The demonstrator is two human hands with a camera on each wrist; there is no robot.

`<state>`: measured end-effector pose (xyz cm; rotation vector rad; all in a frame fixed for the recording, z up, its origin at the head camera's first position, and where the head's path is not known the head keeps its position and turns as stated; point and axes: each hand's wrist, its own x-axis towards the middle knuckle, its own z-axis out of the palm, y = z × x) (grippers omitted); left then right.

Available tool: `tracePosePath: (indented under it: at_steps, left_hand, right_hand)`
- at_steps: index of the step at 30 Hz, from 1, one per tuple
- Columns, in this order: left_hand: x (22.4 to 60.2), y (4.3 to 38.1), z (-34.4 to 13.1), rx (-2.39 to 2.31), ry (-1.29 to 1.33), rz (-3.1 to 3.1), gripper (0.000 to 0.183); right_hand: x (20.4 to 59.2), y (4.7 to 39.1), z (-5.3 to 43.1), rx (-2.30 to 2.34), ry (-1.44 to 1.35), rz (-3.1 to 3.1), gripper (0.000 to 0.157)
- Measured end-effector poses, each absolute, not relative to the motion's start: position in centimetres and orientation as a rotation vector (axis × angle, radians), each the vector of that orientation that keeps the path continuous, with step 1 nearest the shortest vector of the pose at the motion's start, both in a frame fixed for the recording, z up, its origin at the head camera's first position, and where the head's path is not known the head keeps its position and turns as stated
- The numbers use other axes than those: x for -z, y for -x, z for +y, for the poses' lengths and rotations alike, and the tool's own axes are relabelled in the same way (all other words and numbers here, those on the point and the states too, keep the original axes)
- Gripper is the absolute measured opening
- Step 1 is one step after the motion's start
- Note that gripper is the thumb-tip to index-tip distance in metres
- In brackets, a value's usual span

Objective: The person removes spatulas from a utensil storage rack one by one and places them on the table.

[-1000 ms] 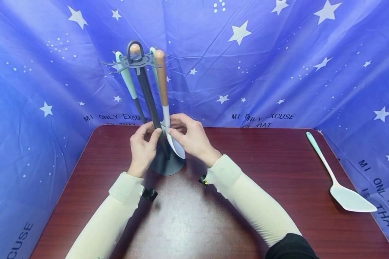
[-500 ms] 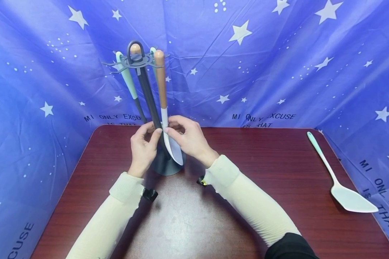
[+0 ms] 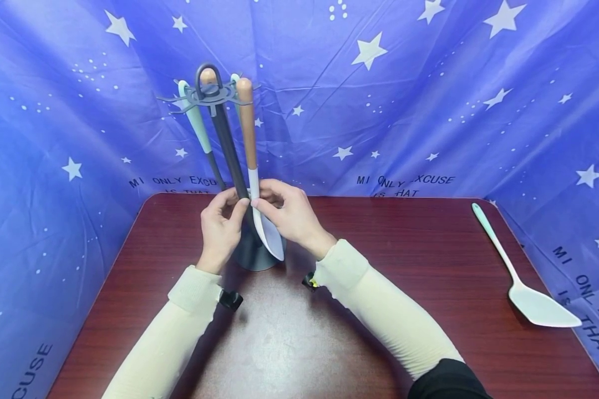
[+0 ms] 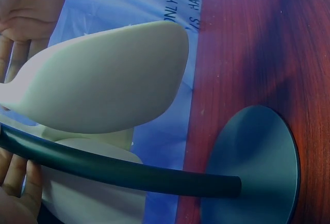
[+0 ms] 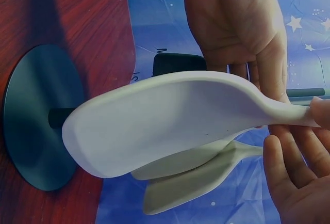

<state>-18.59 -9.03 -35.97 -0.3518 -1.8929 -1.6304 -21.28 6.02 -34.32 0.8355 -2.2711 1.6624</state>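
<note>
A dark grey utensil stand (image 3: 234, 155) rises from a round base, and my left hand (image 3: 221, 224) grips its pole low down. With thumb and fingers my right hand (image 3: 294, 215) pinches the white neck of a wooden-handled spatula (image 3: 248, 130). This spatula hangs almost upright beside the pole, its handle top at the rack's ring; whether a hook holds it I cannot tell. Its broad white head (image 5: 170, 121) fills the right wrist view and also shows in the left wrist view (image 4: 108, 79). The left fingers (image 4: 15, 177) curl behind the pole.
Other utensils hang on the stand: a mint-handled one (image 3: 196, 122) at left, another mint handle and a wooden handle (image 3: 208, 76) behind. A white turner with a mint handle (image 3: 539, 305) lies at the table's right edge. Star-printed blue cloth (image 3: 309, 100) surrounds the brown table (image 3: 404, 238).
My right hand has shifted slightly left, bringing the spatula's neck closer to the pole. The spatula's head has dropped a little lower. My left hand stays in place on the pole.
</note>
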Motion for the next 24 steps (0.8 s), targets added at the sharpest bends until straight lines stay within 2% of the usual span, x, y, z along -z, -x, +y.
tracePosePath:
  at_steps: [10,24]
  left_hand:
    - [36.0,18.6,-9.0,1.615,0.339,-1.911,0.019]
    - [35.8,18.4,-9.0,1.622,0.320,-1.936,0.019]
  right_hand:
    - [34.2,20.9,6.2,-1.616,-0.861,-2.312,0.018]
    - [34.0,20.1,6.2,-1.640,-0.867,-2.287,0.018]
